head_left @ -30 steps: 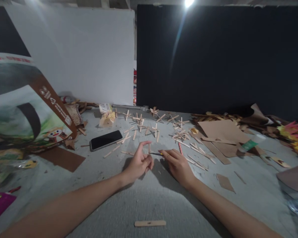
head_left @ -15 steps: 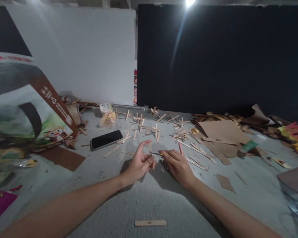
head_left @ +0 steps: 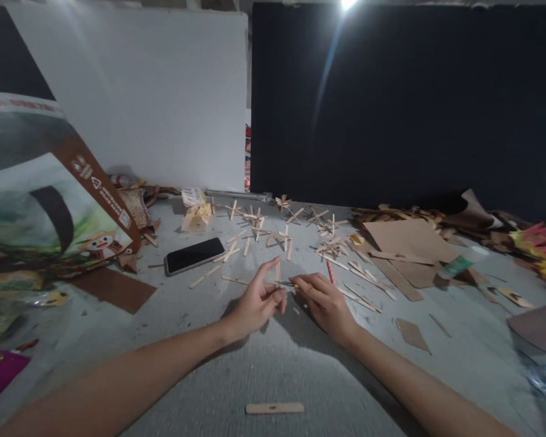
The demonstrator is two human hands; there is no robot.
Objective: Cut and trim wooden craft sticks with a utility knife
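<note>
My left hand [head_left: 261, 301] is curled in the middle of the table, its index finger stretched forward and the thumb bent in. It grips a wooden craft stick [head_left: 277, 271], partly hidden by the fingers, that points away from me. Facing it, my right hand [head_left: 324, 301] is closed around a slim tool with a yellow part [head_left: 296, 286] and a thin, dark metal tip. The tip reaches the stick beside my left fingers; I cannot make out the tool's exact kind. Near the front edge lies a single craft stick [head_left: 274, 408] with a dark mark on it.
Beyond my hands lie several crossed craft sticks [head_left: 286, 238] and loose sticks [head_left: 364, 273]. A phone [head_left: 195, 256] rests at left, near a large printed bag [head_left: 73, 200]. Cardboard sheets [head_left: 409, 240] and a glue stick [head_left: 464, 263] are at right, before a black panel [head_left: 404, 103].
Both hands stay in nearly the same place. My left fingers have shifted slightly, and the tool's tip has moved a little lower against the stick. The view has tilted very slightly.
</note>
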